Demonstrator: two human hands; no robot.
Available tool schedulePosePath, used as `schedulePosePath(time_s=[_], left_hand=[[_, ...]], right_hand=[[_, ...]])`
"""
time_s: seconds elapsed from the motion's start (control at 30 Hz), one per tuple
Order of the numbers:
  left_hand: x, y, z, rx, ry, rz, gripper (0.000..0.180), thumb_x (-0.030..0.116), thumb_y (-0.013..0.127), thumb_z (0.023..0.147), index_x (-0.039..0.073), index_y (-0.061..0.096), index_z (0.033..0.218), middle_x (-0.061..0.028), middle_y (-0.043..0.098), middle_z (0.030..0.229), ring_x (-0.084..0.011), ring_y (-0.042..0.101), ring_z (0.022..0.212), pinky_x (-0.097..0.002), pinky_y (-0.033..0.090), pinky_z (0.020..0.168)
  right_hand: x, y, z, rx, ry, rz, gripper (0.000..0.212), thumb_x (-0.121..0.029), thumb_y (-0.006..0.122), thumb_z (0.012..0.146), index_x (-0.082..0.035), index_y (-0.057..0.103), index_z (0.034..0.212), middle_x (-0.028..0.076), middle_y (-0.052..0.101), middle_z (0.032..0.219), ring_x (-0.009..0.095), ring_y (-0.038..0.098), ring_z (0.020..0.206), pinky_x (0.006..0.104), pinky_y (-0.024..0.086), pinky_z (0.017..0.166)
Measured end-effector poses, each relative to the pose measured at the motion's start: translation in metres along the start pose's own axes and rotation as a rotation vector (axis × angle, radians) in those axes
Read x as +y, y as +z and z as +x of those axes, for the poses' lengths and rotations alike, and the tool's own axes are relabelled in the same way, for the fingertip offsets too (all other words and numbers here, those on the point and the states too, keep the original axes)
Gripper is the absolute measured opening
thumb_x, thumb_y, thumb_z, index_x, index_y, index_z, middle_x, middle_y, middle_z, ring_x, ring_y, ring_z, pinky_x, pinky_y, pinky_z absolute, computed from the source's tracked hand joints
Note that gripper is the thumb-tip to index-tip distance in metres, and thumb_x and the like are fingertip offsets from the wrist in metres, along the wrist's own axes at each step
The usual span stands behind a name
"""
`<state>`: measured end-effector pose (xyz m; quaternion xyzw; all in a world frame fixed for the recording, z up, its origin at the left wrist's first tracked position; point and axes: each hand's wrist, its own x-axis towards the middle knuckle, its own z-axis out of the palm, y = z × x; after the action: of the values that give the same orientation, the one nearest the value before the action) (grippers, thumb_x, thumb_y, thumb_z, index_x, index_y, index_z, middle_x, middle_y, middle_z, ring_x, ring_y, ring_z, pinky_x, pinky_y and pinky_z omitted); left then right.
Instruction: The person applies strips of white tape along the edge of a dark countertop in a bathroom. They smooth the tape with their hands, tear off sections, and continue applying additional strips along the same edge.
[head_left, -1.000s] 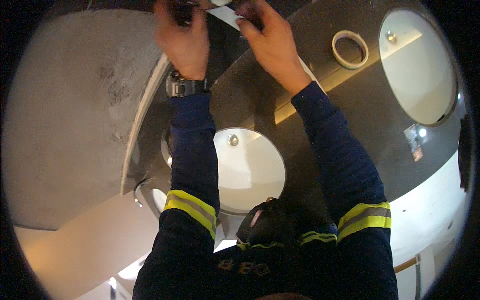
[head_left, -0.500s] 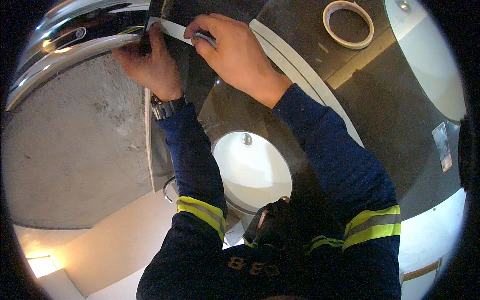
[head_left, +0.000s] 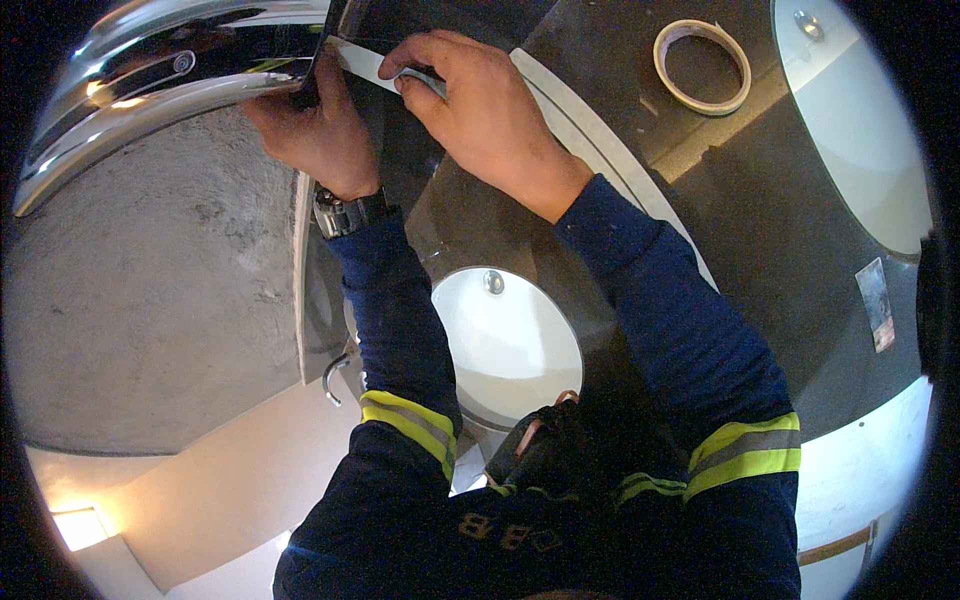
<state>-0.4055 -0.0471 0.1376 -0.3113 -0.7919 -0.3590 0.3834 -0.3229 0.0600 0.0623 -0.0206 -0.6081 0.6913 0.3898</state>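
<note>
My right hand pinches a pale strip of tape between thumb and bent fingers. The strip stretches left from them to a dark glossy edge. There my left hand, with a metal watch at the wrist, has one finger raised at the strip's end. Its other fingers bend under the end of a curved chrome piece; what they grip is hidden. A roll of tape lies to the right on the dark surface.
A white oval basin lies between my forearms, and another white basin is at the right. A long pale band curves across the dark surface. A small pale card-like piece lies at far right. Rough grey plaster fills the left.
Both hands appear slightly further right and lower, along with most of the surroundings, as the view shifts a little. The right hand keeps its pinch on the tape.
</note>
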Motion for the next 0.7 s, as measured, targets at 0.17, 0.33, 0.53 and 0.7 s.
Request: schedulePosePath(time_s=[0.17, 0.33, 0.53, 0.7], left_hand=[[-0.003, 0.004, 0.001, -0.004, 0.035, 0.043, 0.059, 0.020, 0.094, 0.076, -0.010, 0.058, 0.112, -0.0201, 0.074, 0.103, -0.0269, 0.071, 0.092, -0.0394, 0.060, 0.080], [-0.001, 0.006, 0.003, 0.000, 0.045, -0.020, 0.056, 0.018, 0.093, 0.076, -0.009, 0.059, 0.111, -0.0208, 0.074, 0.102, -0.0272, 0.071, 0.092, -0.0395, 0.059, 0.081], [0.001, 0.000, 0.000, -0.031, -0.021, 0.149, 0.056, 0.018, 0.092, 0.076, -0.009, 0.059, 0.113, -0.0205, 0.074, 0.103, -0.0283, 0.072, 0.092, -0.0408, 0.059, 0.083], [-0.007, 0.000, 0.006, -0.026, 0.070, 0.161, 0.061, 0.017, 0.093, 0.075, -0.008, 0.058, 0.118, -0.0199, 0.074, 0.104, -0.0294, 0.072, 0.093, -0.0444, 0.058, 0.090]], right_hand=[[0.000, 0.000, 0.000, -0.009, 0.029, -0.005, 0.016, -0.012, 0.065, 0.087, -0.009, 0.073, 0.100, 0.017, 0.069, 0.094, 0.040, 0.068, 0.092, 0.0508, 0.055, 0.084], [0.000, 0.001, -0.001, -0.004, 0.056, -0.031, 0.015, -0.013, 0.066, 0.087, -0.010, 0.074, 0.099, 0.017, 0.069, 0.095, 0.040, 0.069, 0.092, 0.0508, 0.056, 0.084], [-0.001, -0.002, 0.005, -0.028, 0.007, -0.018, 0.017, -0.010, 0.066, 0.088, -0.006, 0.070, 0.104, 0.020, 0.071, 0.098, 0.042, 0.069, 0.095, 0.0495, 0.055, 0.084], [-0.012, -0.011, 0.006, -0.071, 0.091, 0.059, 0.015, -0.001, 0.062, 0.090, 0.001, 0.068, 0.103, 0.022, 0.069, 0.103, 0.042, 0.067, 0.101, 0.0459, 0.053, 0.086]])
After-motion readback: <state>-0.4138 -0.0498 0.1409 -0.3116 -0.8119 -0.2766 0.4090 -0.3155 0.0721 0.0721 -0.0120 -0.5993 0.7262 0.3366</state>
